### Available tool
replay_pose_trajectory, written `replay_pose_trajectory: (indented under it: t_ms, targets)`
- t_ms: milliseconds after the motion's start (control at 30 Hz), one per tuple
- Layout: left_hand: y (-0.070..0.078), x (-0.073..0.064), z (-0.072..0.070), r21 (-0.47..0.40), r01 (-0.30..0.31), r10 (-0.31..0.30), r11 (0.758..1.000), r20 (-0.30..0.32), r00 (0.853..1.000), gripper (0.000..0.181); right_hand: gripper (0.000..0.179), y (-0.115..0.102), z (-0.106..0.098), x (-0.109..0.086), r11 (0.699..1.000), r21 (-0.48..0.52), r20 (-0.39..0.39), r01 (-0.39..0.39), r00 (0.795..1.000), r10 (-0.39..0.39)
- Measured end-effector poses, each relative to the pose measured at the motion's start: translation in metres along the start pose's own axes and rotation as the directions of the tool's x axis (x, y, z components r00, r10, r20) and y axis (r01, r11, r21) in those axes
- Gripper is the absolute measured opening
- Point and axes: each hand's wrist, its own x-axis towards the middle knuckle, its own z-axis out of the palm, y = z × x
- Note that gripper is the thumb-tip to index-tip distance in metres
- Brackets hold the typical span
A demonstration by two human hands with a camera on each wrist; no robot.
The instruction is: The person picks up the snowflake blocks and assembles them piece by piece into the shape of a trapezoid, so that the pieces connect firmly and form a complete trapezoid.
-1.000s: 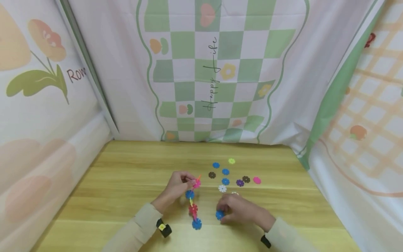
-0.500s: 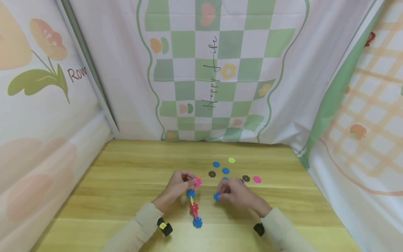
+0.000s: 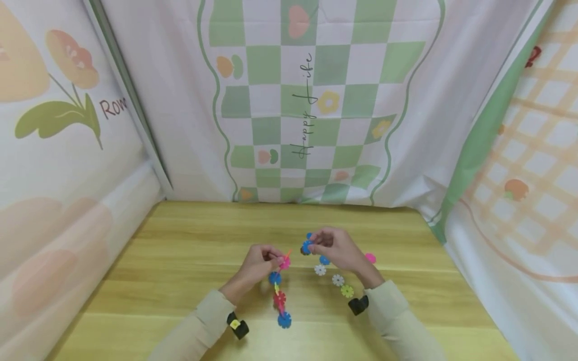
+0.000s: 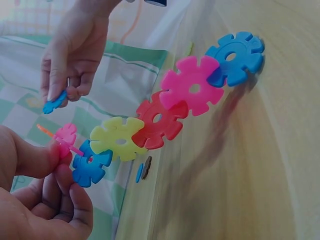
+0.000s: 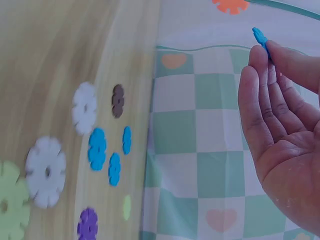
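My left hand [image 3: 256, 265] pinches the upper end of a chain of notched, flower-shaped plastic discs. In the left wrist view, thumb and fingers grip a pink disc [image 4: 66, 134] with an orange disc [image 4: 44, 130] edge-on beside it. From there the chain runs through a blue disc [image 4: 92, 170], a yellow disc [image 4: 112, 131], a red disc [image 4: 150, 127] and a larger-looking pink disc [image 4: 182, 77] to an end blue disc [image 4: 245, 67]. My right hand [image 3: 338, 248] pinches a loose blue disc [image 3: 306, 246] between thumb and fingers, raised right of the chain's upper end and apart from it.
Loose discs lie on the wooden table [image 3: 189, 225] around and beneath my right hand: white [image 3: 337, 280], yellow-green [image 3: 346, 291], pink [image 3: 370, 257], purple [image 5: 88, 225], brown [image 5: 118, 101] and several blue ones [image 5: 98, 150]. Patterned cloth [image 3: 298, 100] encloses the table's back and sides.
My right hand has lifted the blue disc and carried it forward, away from me, past the level of the chain's upper end. The left hand and chain have hardly moved.
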Motion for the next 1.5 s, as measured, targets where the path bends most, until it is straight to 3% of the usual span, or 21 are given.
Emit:
replay_pose_trajectory:
  t_ms: [533, 967, 1100, 1233, 1500]
  targets:
    - [0.0, 0.003, 0.001, 0.006, -0.003, 0.003, 1.0, 0.034, 0.999, 0.005, 0.015, -0.013, 0.015, 0.014, 0.998, 0.04, 0.043, 0.041, 0.998, -0.043]
    - [0.002, 0.003, 0.011, 0.096, -0.041, 0.046, 0.995, -0.051, 0.998, 0.009, 0.008, -0.024, 0.018, 0.019, 0.997, -0.027, 0.083, 0.068, 0.994, -0.066]
    - [0.003, 0.002, 0.005, 0.091, -0.063, 0.062, 0.994, 0.014, 0.998, 0.003, 0.007, -0.024, 0.015, 0.022, 0.996, -0.048, 0.1, 0.081, 0.992, -0.076]
    - [0.006, 0.001, -0.005, 0.128, -0.083, 0.07, 0.988, 0.1, 0.993, 0.014, 0.009, -0.025, 0.011, 0.025, 0.994, -0.045, 0.152, 0.101, 0.984, -0.093]
    - [0.012, 0.014, -0.006, 0.113, -0.091, 0.078, 0.989, 0.119, 0.99, 0.027, 0.009, -0.025, 0.013, 0.029, 0.995, -0.027, 0.209, 0.092, 0.974, -0.084]
